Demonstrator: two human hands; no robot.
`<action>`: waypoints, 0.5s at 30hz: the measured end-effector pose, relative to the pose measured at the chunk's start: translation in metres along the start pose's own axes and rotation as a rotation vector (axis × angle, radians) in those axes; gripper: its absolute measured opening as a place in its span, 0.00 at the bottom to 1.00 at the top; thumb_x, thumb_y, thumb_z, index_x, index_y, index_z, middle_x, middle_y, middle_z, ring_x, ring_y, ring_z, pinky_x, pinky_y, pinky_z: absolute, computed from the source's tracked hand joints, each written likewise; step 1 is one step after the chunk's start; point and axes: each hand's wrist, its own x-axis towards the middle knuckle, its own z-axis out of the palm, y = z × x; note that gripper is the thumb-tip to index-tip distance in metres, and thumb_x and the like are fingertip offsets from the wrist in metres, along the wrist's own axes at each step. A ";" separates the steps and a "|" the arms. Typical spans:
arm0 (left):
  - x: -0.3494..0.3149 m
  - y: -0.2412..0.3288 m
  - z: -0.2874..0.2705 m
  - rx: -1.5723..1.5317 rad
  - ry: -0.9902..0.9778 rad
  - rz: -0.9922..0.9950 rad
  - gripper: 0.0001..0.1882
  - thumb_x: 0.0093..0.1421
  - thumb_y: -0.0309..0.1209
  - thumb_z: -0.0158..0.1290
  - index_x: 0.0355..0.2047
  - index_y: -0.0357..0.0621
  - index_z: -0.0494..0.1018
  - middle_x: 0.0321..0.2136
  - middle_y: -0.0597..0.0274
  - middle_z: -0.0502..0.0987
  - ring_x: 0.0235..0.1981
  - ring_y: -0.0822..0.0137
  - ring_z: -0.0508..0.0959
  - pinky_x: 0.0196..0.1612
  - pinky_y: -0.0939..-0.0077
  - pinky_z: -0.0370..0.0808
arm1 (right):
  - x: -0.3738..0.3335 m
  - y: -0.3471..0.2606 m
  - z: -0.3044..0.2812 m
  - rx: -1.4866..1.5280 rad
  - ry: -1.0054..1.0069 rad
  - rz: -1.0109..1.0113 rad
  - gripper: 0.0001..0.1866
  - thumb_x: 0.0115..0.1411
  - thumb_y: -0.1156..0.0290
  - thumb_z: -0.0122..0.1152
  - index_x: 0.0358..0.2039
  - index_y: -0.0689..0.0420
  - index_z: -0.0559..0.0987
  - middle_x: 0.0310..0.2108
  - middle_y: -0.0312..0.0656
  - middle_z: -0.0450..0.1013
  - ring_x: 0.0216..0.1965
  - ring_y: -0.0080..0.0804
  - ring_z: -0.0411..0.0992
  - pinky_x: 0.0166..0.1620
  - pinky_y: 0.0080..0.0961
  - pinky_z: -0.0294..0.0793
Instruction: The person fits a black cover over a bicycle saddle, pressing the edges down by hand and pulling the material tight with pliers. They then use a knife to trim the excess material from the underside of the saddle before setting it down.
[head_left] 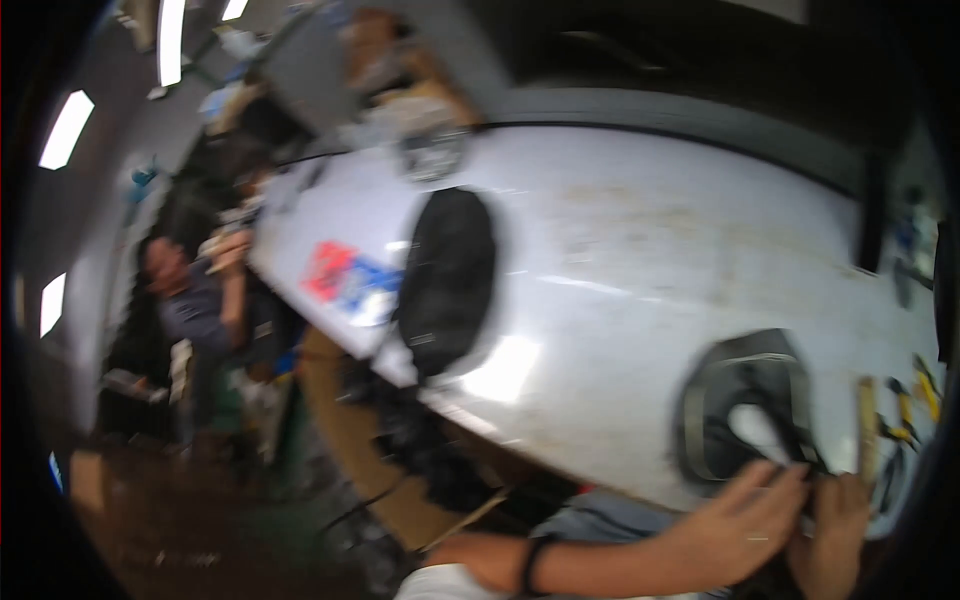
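Piece of dark, curved material (750,348) lies at the near right of the worktop (620,340), bent around a bare gap, a pale line along it. Left hand (758,508) and right hand (838,510) meet at its near end, fingertips apparently pinching it, though blur hides the exact grip. Uneven pulling could twist the narrow end or slip it from the fingers. Just right, a yellowish strip (867,430) and yellow-handled tools (903,408) lie close enough that a swinging elbow or wrist might knock them. A larger black bundle (448,270) rests well apart, leftward.
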 end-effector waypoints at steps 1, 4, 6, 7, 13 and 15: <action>-0.006 -0.005 -0.015 -0.029 0.026 -0.091 0.11 0.55 0.28 0.63 0.38 0.34 0.84 0.48 0.48 0.84 0.56 0.46 0.82 0.61 0.40 0.77 | -0.010 -0.006 0.007 -0.029 0.075 0.033 0.18 0.53 0.75 0.70 0.44 0.64 0.77 0.39 0.57 0.72 0.43 0.62 0.72 0.46 0.54 0.72; -0.040 -0.042 -0.057 -0.064 -0.199 -0.419 0.29 0.54 0.36 0.72 0.55 0.42 0.80 0.65 0.43 0.74 0.69 0.40 0.73 0.62 0.36 0.72 | 0.007 -0.009 0.018 0.111 0.021 -0.101 0.27 0.54 0.68 0.79 0.51 0.65 0.79 0.42 0.53 0.76 0.40 0.52 0.76 0.44 0.45 0.76; -0.047 -0.053 -0.066 -0.052 -0.296 -0.427 0.29 0.56 0.38 0.73 0.57 0.47 0.81 0.69 0.47 0.72 0.71 0.40 0.71 0.65 0.33 0.68 | 0.015 -0.014 0.027 0.169 0.080 -0.186 0.33 0.54 0.69 0.80 0.57 0.69 0.78 0.42 0.51 0.76 0.38 0.46 0.76 0.39 0.38 0.78; -0.048 -0.052 -0.059 0.005 -0.283 -0.380 0.35 0.44 0.37 0.79 0.54 0.49 0.83 0.68 0.48 0.73 0.72 0.38 0.70 0.70 0.27 0.62 | 0.017 -0.015 0.027 0.188 0.095 -0.188 0.33 0.53 0.69 0.80 0.57 0.69 0.79 0.41 0.49 0.76 0.39 0.46 0.76 0.39 0.37 0.78; -0.025 -0.068 -0.042 0.204 -0.235 -0.033 0.16 0.55 0.31 0.71 0.44 0.47 0.87 0.59 0.55 0.82 0.63 0.52 0.81 0.70 0.42 0.70 | 0.026 -0.016 0.036 0.014 0.115 -0.208 0.27 0.55 0.65 0.79 0.51 0.68 0.82 0.39 0.47 0.75 0.37 0.42 0.74 0.37 0.33 0.77; -0.019 -0.067 -0.041 0.147 -0.262 -0.038 0.10 0.57 0.27 0.67 0.40 0.44 0.87 0.55 0.58 0.85 0.57 0.57 0.85 0.66 0.54 0.77 | 0.028 -0.017 0.039 -0.123 0.125 -0.253 0.24 0.59 0.62 0.74 0.48 0.68 0.83 0.37 0.47 0.75 0.36 0.41 0.74 0.35 0.33 0.78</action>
